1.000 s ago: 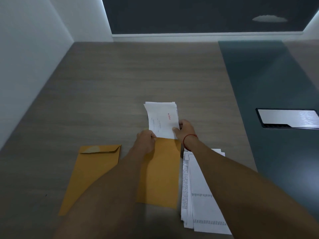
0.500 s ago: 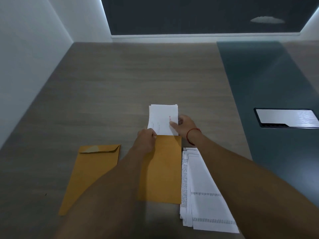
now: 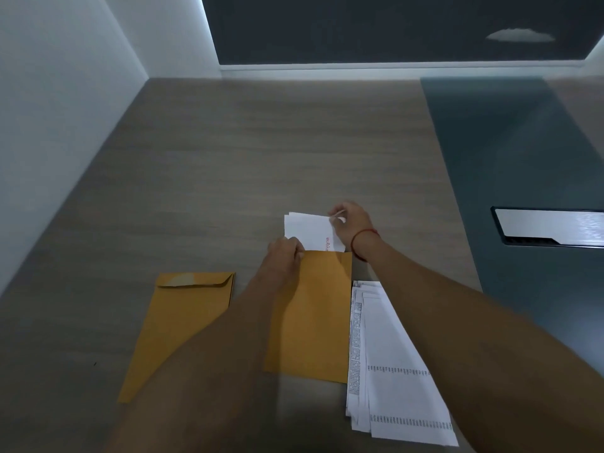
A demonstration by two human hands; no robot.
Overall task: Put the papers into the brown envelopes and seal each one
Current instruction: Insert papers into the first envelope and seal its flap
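Left hand pinching mouth of flat brown paper envelope | right hand pinching white folded papers, half inserted at 12 o'clock | second brown envelope at 9 o'clock, flap folded, seal unclear | white printed stack at 3 o'clock unpacked

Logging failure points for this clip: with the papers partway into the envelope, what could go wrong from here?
1. The papers still stick well out of the envelope; pushed only at the far corner by the right hand, they may skew or crumple at the mouth.
2. The left hand holds only one corner of the mouth, so the envelope could slide.
3. The right forearm hangs over the loose stack and might scatter it.
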